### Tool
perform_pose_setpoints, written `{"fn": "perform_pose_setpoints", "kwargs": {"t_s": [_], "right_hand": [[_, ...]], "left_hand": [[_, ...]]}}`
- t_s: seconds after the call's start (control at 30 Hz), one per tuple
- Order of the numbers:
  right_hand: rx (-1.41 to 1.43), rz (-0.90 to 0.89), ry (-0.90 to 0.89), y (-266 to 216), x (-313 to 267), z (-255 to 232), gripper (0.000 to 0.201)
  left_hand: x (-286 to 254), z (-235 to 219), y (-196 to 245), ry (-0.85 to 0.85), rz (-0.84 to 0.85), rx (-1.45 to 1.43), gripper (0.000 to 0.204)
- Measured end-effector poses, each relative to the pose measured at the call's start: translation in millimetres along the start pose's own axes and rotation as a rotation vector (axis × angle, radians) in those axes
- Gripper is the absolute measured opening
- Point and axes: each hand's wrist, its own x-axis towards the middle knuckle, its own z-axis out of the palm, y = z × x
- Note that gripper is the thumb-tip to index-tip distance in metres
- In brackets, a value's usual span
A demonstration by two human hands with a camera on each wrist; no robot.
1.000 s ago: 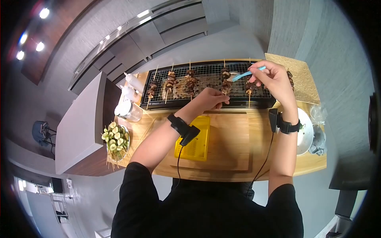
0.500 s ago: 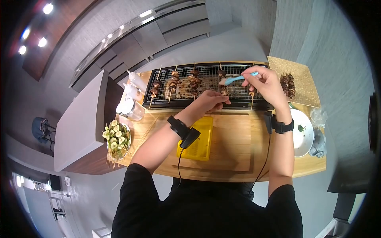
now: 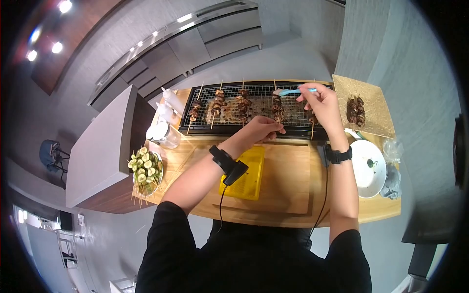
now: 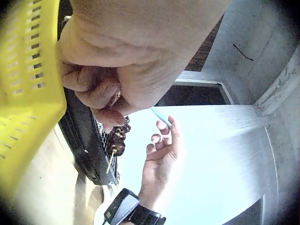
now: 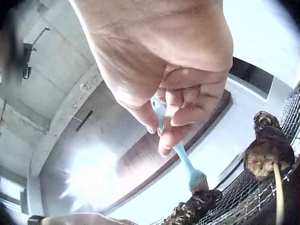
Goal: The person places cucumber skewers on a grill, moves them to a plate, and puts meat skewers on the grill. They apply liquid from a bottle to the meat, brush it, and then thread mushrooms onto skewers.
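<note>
In the head view, my right hand (image 3: pixel 321 105) pinches the handle of a light blue basting brush (image 3: pixel 292 91). In the right wrist view, the brush's bristles (image 5: pixel 200 185) touch dark grilled meat. That meat is on a skewer (image 3: pixel 277 103) lying across the wire grill (image 3: pixel 298 110), with the bristles at its far end. My left hand (image 3: pixel 259 130) pinches the near end of this same skewer between thumb and fingers, at the grill's front edge. Several other meat skewers (image 3: pixel 243 103) lie on the grill to the left. One more skewer (image 3: pixel 312 118) is partly hidden behind my right hand.
A gold board (image 3: pixel 378 105) with meat skewers stands right of the grill, near a white bowl (image 3: pixel 359 171). Below my left arm lies a yellow basket (image 3: pixel 254 180) on a wooden board (image 3: pixel 288 180). Squeeze bottles (image 3: pixel 172 99), a jar (image 3: pixel 168 136) and cucumber skewers (image 3: pixel 145 168) are left.
My right hand has moved the brush from the middle of the skewer to its far end. My left hand keeps its place at the near end. The head view has shifted slightly.
</note>
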Motion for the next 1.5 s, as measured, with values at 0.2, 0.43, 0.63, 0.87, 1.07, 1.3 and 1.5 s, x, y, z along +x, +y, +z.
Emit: {"fn": "perform_pose_setpoints", "kwargs": {"t_s": [0.2, 0.43, 0.63, 0.87, 1.07, 1.3, 1.5], "right_hand": [[-0.002, 0.004, -0.002, -2.5, 2.3, 7.3, 0.018], [-0.098, 0.021, -0.014, 1.6, 3.2, 7.0, 0.016], [-0.044, -0.014, -0.041, -5.8, 2.1, -1.2, 0.017], [-0.017, 0.037, -0.140, -32.1, -7.4, -9.5, 0.015], [-0.065, 0.049, -0.245, -49.0, -15.3, -25.3, 0.013], [0.091, 0.016, -0.024, -60.4, -16.5, -33.6, 0.015], [0.157, -0.014, 0.012, -54.4, -13.7, -35.4, 0.014]], "left_hand": [[-2.4, 1.5, 1.0, 0.011, 0.009, 0.014, 0.029], [-4.8, 0.0, -1.5, 0.018, 0.013, 0.000, 0.027], [-5.5, 0.5, -3.3, 0.001, 0.036, -0.028, 0.027], [-6.4, 1.3, -0.6, -0.026, 0.033, -0.078, 0.027], [-5.3, -0.7, -3.0, -0.049, 0.037, -0.150, 0.027], [-9.2, 3.4, 0.8, -0.052, 0.023, -0.161, 0.029], [-11.2, 7.2, 0.5, -0.051, 0.043, -0.216, 0.028]]}}
